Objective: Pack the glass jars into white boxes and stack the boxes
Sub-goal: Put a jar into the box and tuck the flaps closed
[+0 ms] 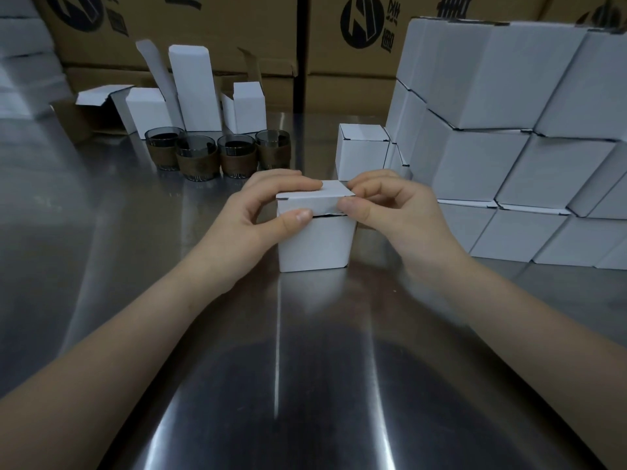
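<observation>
A small white box (pixel 315 242) stands on the steel table (pixel 305 368) in front of me, its lid flap folded down over the front edge. My left hand (pixel 258 215) grips its left top corner, fingers over the lid and thumb on the front flap. My right hand (pixel 390 205) pinches the lid's right front corner. Behind the box stand several dark glass jars (pixel 198 157) with brown bands, in a row. What the box contains is hidden.
A tall stack of closed white boxes (pixel 509 130) fills the right side, with one single box (pixel 361 152) at its left foot. Open white boxes (pixel 195 86) stand behind the jars. Brown cartons (pixel 339 35) wall off the back.
</observation>
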Tool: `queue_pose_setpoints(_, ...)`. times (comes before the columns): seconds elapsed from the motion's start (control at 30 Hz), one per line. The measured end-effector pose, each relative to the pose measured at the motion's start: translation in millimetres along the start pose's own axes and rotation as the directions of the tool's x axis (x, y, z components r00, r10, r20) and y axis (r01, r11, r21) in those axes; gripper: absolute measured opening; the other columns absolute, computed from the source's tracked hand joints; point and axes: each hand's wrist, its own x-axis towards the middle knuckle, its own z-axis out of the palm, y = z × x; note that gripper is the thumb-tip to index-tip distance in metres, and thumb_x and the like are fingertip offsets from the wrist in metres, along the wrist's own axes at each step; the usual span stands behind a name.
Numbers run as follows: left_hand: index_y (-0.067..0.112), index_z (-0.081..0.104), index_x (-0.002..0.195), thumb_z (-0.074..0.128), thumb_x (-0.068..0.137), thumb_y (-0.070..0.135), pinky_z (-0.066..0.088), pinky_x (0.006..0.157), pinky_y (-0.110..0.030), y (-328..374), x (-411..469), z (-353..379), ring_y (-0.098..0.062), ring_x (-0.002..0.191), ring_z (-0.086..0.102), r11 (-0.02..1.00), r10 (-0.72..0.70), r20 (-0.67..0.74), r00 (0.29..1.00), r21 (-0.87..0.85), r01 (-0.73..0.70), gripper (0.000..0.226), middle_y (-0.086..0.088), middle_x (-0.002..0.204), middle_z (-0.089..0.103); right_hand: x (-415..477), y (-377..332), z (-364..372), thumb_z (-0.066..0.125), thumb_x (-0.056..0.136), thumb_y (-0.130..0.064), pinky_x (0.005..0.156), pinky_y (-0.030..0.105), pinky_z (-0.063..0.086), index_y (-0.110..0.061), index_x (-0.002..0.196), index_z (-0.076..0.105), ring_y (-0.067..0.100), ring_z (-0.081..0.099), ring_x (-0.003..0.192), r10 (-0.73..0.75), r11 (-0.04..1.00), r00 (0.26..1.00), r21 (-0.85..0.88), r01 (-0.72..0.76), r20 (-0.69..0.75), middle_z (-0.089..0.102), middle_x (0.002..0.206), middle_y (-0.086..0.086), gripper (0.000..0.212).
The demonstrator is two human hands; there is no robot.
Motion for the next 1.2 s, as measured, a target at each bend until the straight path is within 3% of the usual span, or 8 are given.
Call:
queue_pose_setpoints(0.13,0.030,0.064,0.112,0.064,0.086,0.021,0.036,0.114,-0.045,-0.7,0.4,0.5,-0.004,0.129,0.045,1.000,-0.017,0.013,1.000,0.001,0.017,0.027,0.001,0.135,0.049,3.9,-4.8,-5.9,0.078,0.071,-0.012,0.079,0.020,0.052,-0.022,0.062,0.072,0.002,0.062,0.083,0.066,0.998,0.994,-0.016,-0.065,0.088,0.062,0.092,-0.008,0.015)
queue_pose_setpoints(0.3,0.032,0.064,0.112,0.069,0.087,0.025,0.034,0.115,-0.044,-2.1,1.4,-0.2,-0.001,0.131,0.042,1.000,-0.015,0.029,0.999,0.026,0.015,0.026,0.004,0.137,0.047,6.1,-11.7,-10.1,0.076,0.065,-0.028,0.086,0.025,0.047,-0.022,0.067,0.071,0.003,0.059,0.088,0.085,0.990,0.985,-0.122,-0.067,0.150,0.060,0.094,-0.009,0.008)
queue_pose_setpoints(0.4,0.036,0.063,0.111,0.065,0.085,0.027,0.035,0.115,-0.042,-3.9,1.8,-0.8,0.002,0.130,0.042,0.999,0.006,0.031,0.999,0.044,-0.007,0.028,0.007,0.136,0.047,7.2,-12.9,-11.1,0.077,0.074,-0.013,0.091,0.030,0.048,-0.018,0.069,0.070,0.004,0.059,0.091,0.084,0.987,0.983,-0.148,-0.059,0.165,0.060,0.096,-0.007,0.010)
queue_pose_setpoints(0.6,0.037,0.063,0.112,0.064,0.087,0.031,0.037,0.103,-0.013,-9.9,3.5,-3.0,0.008,0.127,0.041,0.990,0.063,0.053,0.997,0.120,-0.069,0.026,0.007,0.135,0.047,9.0,-15.2,-17.2,0.078,0.077,-0.009,0.091,0.032,0.050,-0.028,0.062,0.073,0.011,0.062,0.096,0.087,0.982,0.974,-0.184,-0.049,0.209,0.063,0.098,-0.008,0.024)
queue_pose_setpoints(0.8,0.043,0.060,0.118,0.058,0.085,0.041,0.039,0.106,-0.023,-12.0,4.1,-8.3,0.012,0.128,0.039,0.964,0.099,0.082,0.992,0.240,-0.116,0.033,0.016,0.138,0.046,10.8,-16.3,-23.3,0.080,0.068,-0.019,0.082,0.023,0.052,-0.028,0.063,0.074,0.009,0.065,0.088,0.055,0.986,0.969,-0.169,-0.013,0.242,0.067,0.095,-0.012,0.012)
queue_pose_setpoints(0.9,0.048,0.057,0.120,0.057,0.085,0.046,0.033,0.107,-0.018,-11.3,4.1,-9.8,0.014,0.130,0.036,0.944,0.113,0.096,0.989,0.300,-0.137,0.036,0.019,0.142,0.046,11.3,-14.3,-25.1,0.080,0.074,-0.009,0.083,0.029,0.055,-0.025,0.067,0.073,0.013,0.066,0.087,0.024,0.977,0.972,-0.210,0.026,0.233,0.068,0.095,-0.009,0.019)
queue_pose_setpoints(1.03,0.039,0.058,0.124,0.055,0.086,0.044,0.020,0.108,-0.002,-9.0,3.0,-8.2,0.004,0.143,0.025,0.917,0.151,0.106,0.983,0.355,-0.179,0.038,0.016,0.148,0.043,10.7,-14.8,-24.8,0.078,0.076,-0.004,0.078,0.023,0.054,-0.014,0.072,0.072,0.013,0.067,0.085,-0.002,0.972,0.972,-0.228,0.057,0.235,0.068,0.096,-0.002,0.013)
queue_pose_setpoints(1.2,0.015,0.060,0.123,0.057,0.097,0.025,0.026,0.115,-0.016,-7.1,1.1,1.1,-0.006,0.144,0.032,0.881,0.241,0.097,0.966,0.395,-0.259,0.028,0.010,0.139,0.052,9.0,-14.5,-24.8,0.072,0.079,0.004,0.079,0.032,0.059,-0.015,0.072,0.071,0.013,0.065,0.086,0.093,0.992,0.959,-0.113,-0.064,0.270,0.063,0.101,-0.004,0.020)
